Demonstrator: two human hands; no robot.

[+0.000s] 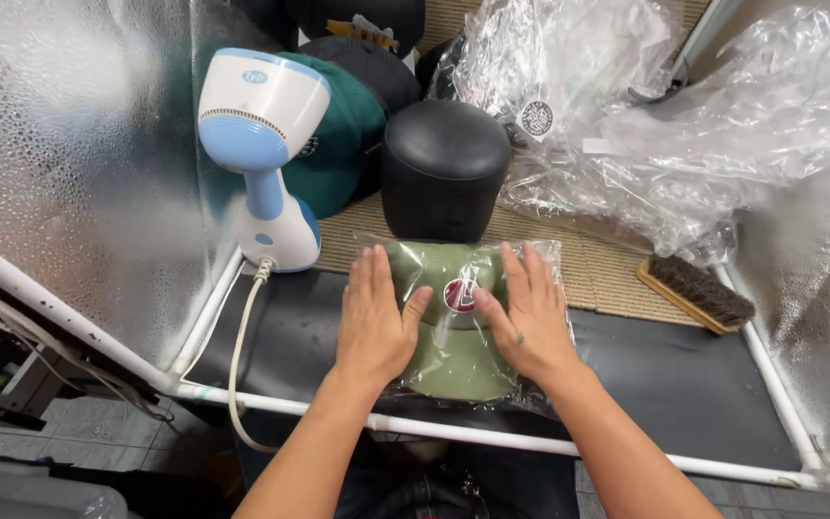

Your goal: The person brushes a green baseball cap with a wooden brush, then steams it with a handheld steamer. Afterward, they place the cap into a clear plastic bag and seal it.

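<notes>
Flat under both hands, an olive cap in clear wrap

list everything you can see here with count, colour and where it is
olive green cap sealed in a clear plastic bag: one, green with a round red and white patch, flat on the black mat at centre
black mat: one, black, across the near work surface
white and blue handheld garment steamer: one, upright at left, white cord trailing down
black rounded cap form: one, black, behind the bagged cap
dark green cap: one, behind the steamer
wooden brush with dark bristles: one, right, on the woven mat
crumpled clear plastic bags: a pile, upper right
left hand: flat on the bag
right hand: flat on the bag
</notes>
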